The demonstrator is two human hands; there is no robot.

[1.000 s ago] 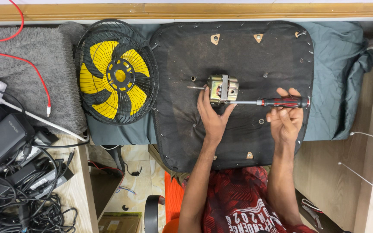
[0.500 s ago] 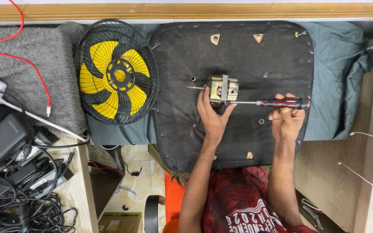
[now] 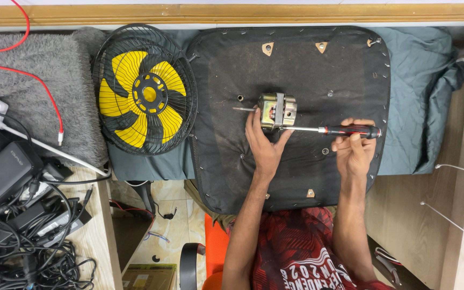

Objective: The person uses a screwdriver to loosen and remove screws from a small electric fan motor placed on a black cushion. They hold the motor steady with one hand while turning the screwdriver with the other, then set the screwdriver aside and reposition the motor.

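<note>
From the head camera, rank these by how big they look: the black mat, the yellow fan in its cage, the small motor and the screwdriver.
1. Black mat, by far the largest.
2. Yellow fan with its cage.
3. Screwdriver, long but thin, held by the right hand.
4. Motor, steadied by the left hand; shorter but bulkier than the screwdriver, so these two are close.

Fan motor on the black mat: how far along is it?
Done: the small metal fan motor lies out of the black-caged fan with yellow blades. In hand: left hand steadies it; right hand drives a red-and-black-handled screwdriver into its side. Left: loose screws lie on the black mat.
</note>
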